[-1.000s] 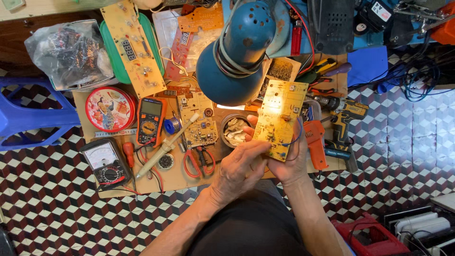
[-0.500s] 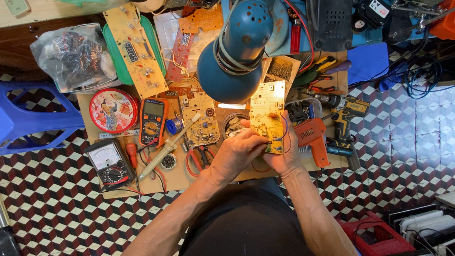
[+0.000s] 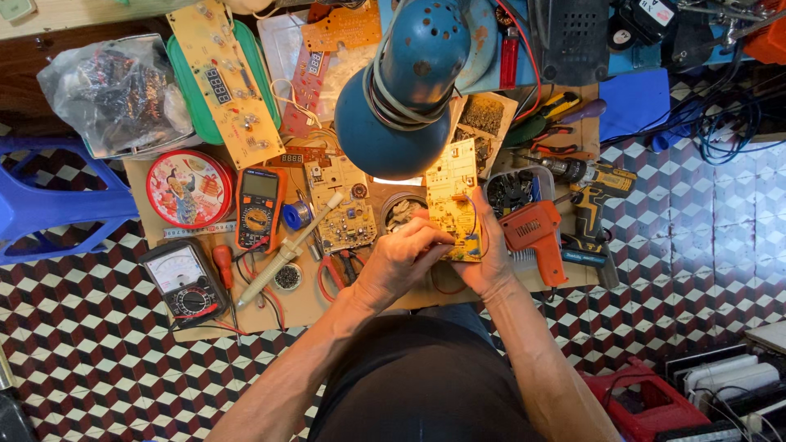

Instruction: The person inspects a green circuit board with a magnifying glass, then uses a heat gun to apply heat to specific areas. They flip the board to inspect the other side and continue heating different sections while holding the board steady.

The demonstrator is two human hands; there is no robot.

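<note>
Yellow circuit board (image 3: 453, 196) is the thing in hand: it is held up over the middle of the worktop (image 3: 311, 303), just under the blue lamp (image 3: 409, 90), and its lower edge rests in the right hand (image 3: 489, 260). That hand's fingers are curled round the right side of the board, pinching it from behind. The left hand (image 3: 401, 260) is at the lower left part of the board, its fingers pressed together on a small thing there; what they hold is too small to tell. I judge that the person is working on one part near the bottom edge, with a thin wire loop (image 3: 475, 225) close to it, so the next move seems to call for a steady board and a fine, exact touch. Around the hands the worktop is crowded. A soldering iron (image 3: 286, 250) lies to the left with its tip toward a second board (image 3: 344, 209), and red pliers (image 3: 336, 270) lie near the left wrist. An orange multimeter (image 3: 260, 209) and a round red tin (image 3: 190, 188) are farther left. An orange tool (image 3: 536, 237) lies just beside the right hand, and the lamp hides the board's top.
</note>
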